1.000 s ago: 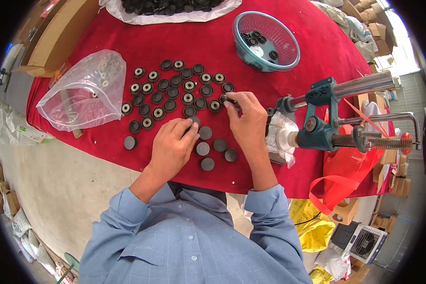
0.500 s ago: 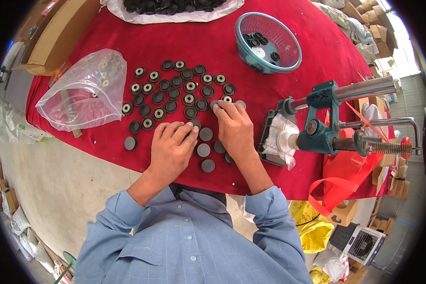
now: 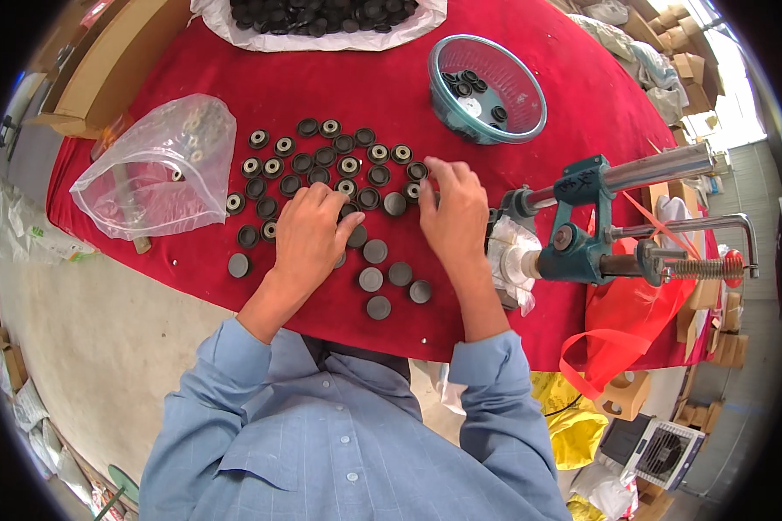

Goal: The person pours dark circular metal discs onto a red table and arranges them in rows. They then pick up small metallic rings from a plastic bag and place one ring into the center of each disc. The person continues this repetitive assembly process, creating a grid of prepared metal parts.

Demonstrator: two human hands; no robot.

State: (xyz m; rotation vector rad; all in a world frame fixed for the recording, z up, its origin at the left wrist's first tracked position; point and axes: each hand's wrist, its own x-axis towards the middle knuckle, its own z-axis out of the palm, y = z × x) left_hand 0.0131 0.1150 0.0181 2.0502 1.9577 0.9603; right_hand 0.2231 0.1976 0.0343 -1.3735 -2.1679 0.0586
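Observation:
Small round black caps lie scattered on the red cloth, several open side up (image 3: 301,162) and several holding a metal bearing (image 3: 347,167). Others sit flat grey face up (image 3: 374,251) in front of me. My left hand (image 3: 310,227) is lowered over the near edge of the group, fingers bent and thumb apart, partly covering a few caps. At the group's right edge, my right hand (image 3: 457,213) has its fingers and thumb spread beside a cap with a bearing (image 3: 412,192). Its palm side is hidden. A grey-faced cap (image 3: 394,204) lies between my hands.
A teal hand press (image 3: 582,221) stands right of my right hand. Behind are a teal basket (image 3: 530,130) with a few caps and a white sack (image 3: 321,42) full of black pieces. A clear plastic bag (image 3: 161,187) and a cardboard box (image 3: 122,69) are at left.
My left hand has moved up and left, over the caps. My right hand has shifted right and its fingers have spread, uncovering a grey-faced cap. The view has shifted slightly.

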